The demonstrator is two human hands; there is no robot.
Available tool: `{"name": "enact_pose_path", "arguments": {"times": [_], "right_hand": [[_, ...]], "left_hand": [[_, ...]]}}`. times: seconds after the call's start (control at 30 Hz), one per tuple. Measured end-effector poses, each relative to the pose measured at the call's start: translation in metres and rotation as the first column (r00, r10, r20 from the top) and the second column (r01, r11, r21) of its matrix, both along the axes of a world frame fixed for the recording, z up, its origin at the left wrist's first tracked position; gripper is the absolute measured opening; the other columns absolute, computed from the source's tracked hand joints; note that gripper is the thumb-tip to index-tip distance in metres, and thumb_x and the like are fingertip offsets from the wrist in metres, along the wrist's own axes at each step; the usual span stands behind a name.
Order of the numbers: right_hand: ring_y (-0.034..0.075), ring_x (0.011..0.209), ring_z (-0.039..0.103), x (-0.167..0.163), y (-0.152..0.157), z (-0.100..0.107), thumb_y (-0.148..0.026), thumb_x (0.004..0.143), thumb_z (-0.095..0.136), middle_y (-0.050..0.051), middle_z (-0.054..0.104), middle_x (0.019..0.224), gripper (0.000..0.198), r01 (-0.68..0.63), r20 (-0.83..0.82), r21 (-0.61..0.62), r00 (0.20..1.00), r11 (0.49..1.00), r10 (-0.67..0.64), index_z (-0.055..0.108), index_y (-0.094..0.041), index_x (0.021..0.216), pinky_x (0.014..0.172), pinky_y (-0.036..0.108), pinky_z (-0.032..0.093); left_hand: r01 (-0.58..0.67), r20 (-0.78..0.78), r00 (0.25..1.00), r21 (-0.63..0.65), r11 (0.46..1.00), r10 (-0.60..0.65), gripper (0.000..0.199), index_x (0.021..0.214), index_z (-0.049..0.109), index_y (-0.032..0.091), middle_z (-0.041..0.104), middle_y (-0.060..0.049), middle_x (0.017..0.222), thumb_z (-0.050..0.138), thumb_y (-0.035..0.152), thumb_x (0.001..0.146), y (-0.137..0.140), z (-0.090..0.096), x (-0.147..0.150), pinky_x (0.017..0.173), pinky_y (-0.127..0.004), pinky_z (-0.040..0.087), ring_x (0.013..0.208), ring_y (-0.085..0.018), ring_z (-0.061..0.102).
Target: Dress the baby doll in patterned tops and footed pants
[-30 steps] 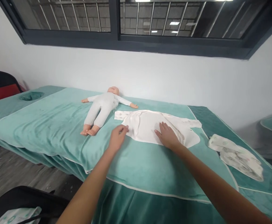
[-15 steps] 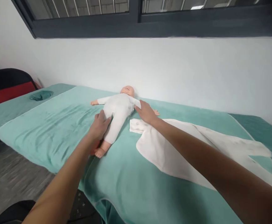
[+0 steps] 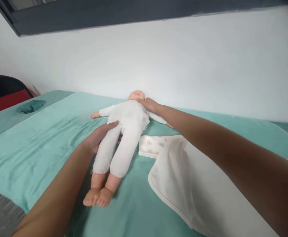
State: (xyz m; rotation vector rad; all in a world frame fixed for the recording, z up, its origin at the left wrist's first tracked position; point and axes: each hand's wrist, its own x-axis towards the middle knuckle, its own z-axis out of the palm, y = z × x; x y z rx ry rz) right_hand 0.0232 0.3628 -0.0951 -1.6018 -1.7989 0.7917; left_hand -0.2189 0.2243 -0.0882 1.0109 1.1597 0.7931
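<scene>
A baby doll with a white cloth body lies on its back, its head near the wall and its bare feet toward me. My left hand grips the doll's hip, thumb on top and the other fingers hidden beneath it. At the doll's neck and shoulder, just below the chin, my right hand takes hold; part of its fingers is hidden. A white baby swaddle with a small-patterned tab is spread to the right of the doll, partly covered by my right forearm.
A green sheet covers the massage bed, which has a face hole at its left end. The white wall rises right behind the bed. A black and red chair stands at the far left.
My right hand has moved from the doll's arm up to its neck. My left hand has shifted around the hip, and both doll legs now show. The view has come closer and lower.
</scene>
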Motion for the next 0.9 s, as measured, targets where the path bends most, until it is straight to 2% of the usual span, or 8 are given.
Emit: {"name": "enact_pose_path", "arguments": {"times": [0.1,0.27,0.4,0.5,0.67,0.77,0.9], "right_hand": [[0.033,0.109,0.064,0.027,-0.029,0.024,-0.066,0.087,0.054,0.021,0.066,0.120,0.064,0.093,-0.038,-0.077,0.995,0.993,-0.096,0.060,-0.010,0.116,0.092,0.043,0.052],[0.030,0.107,0.064,0.101,-0.096,0.073,-0.070,0.082,0.059,0.021,0.064,0.127,0.071,0.142,-0.109,-0.024,0.984,0.990,-0.143,0.058,-0.010,0.121,0.092,0.042,0.052],[0.031,0.106,0.065,0.173,-0.161,0.097,-0.069,0.084,0.056,0.023,0.063,0.129,0.074,0.257,-0.069,0.003,0.964,0.966,-0.256,0.054,-0.009,0.126,0.088,0.042,0.054],[0.032,0.108,0.064,0.219,-0.211,0.097,-0.068,0.088,0.052,0.026,0.062,0.129,0.074,0.311,0.009,0.025,0.950,0.950,-0.312,0.053,-0.005,0.127,0.089,0.042,0.053],[0.033,0.114,0.063,0.261,-0.270,0.072,-0.072,0.091,0.040,0.025,0.059,0.134,0.079,0.342,0.143,0.030,0.929,0.939,-0.343,0.049,-0.007,0.135,0.091,0.041,0.052],[0.034,0.114,0.063,0.265,-0.279,0.052,-0.073,0.092,0.031,0.027,0.059,0.134,0.084,0.349,0.172,0.018,0.922,0.937,-0.346,0.046,-0.004,0.137,0.091,0.042,0.052],[0.033,0.116,0.062,0.264,-0.272,0.034,-0.074,0.092,0.027,0.026,0.057,0.136,0.086,0.329,0.216,0.012,0.921,0.944,-0.324,0.037,-0.006,0.144,0.093,0.040,0.050]], "left_hand": [[0.030,0.044,0.999,0.006,1.000,-0.030,0.041,0.104,0.070,0.011,0.074,-0.013,0.083,0.069,0.045,0.081,-0.019,0.023,0.024,0.062,-0.038,0.058,0.068,-0.023,0.069],[0.175,0.134,0.974,0.055,0.983,-0.181,0.049,0.117,0.065,0.014,0.074,-0.012,0.092,0.073,0.044,0.078,-0.073,0.064,0.084,0.068,-0.040,0.060,0.077,-0.026,0.072],[0.238,0.141,0.954,0.173,0.956,-0.263,0.051,0.121,0.061,0.015,0.073,-0.014,0.098,0.068,0.044,0.080,-0.127,0.074,0.147,0.067,-0.043,0.060,0.080,-0.029,0.073],[0.309,0.149,0.929,0.194,0.931,-0.339,0.057,0.129,0.054,0.020,0.073,-0.014,0.107,0.065,0.046,0.080,-0.166,0.065,0.191,0.066,-0.043,0.060,0.081,-0.030,0.074],[0.348,0.204,0.902,0.174,0.921,-0.379,0.068,0.136,0.048,0.024,0.070,-0.017,0.115,0.067,0.051,0.076,-0.212,0.029,0.246,0.065,-0.043,0.060,0.084,-0.033,0.074],[0.334,0.241,0.903,0.130,0.934,-0.356,0.074,0.138,0.046,0.025,0.068,-0.019,0.118,0.069,0.055,0.074,-0.223,0.009,0.264,0.064,-0.042,0.061,0.085,-0.033,0.074],[0.314,0.274,0.906,0.076,0.946,-0.322,0.072,0.136,0.048,0.027,0.066,-0.019,0.124,0.071,0.055,0.072,-0.221,-0.008,0.268,0.066,-0.041,0.060,0.089,-0.033,0.073]]}}
